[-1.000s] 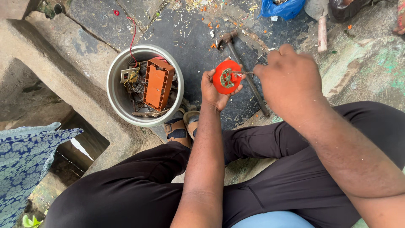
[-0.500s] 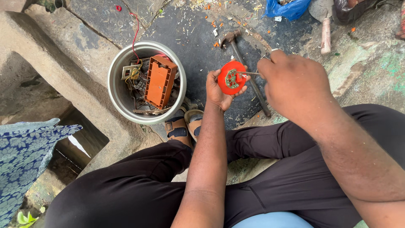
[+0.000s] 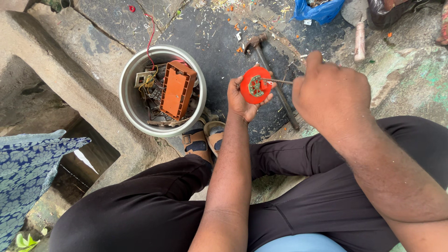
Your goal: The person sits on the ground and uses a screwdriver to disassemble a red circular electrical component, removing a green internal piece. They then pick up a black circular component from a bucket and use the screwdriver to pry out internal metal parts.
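My left hand (image 3: 243,100) holds a round orange plastic part (image 3: 255,84) with metal contacts on its face, raised above the dark stone floor. My right hand (image 3: 330,94) is closed around a thin metal tool (image 3: 279,81), most likely a screwdriver, whose tip touches the face of the orange part. Its handle is hidden inside my fist. I sit with my legs in black trousers drawn up and sandalled feet (image 3: 204,139) below the part.
A steel pot (image 3: 129,109) at the left holds an orange ribbed casing (image 3: 176,89), wires and scrap parts. A hammer (image 3: 275,86) lies on the floor behind my hands. A blue bag (image 3: 320,10) is at the top, blue patterned cloth (image 3: 25,172) at the lower left.
My hands and the orange part shifted slightly in the view; the tool tip stays on the part. The pot and hammer have not moved.
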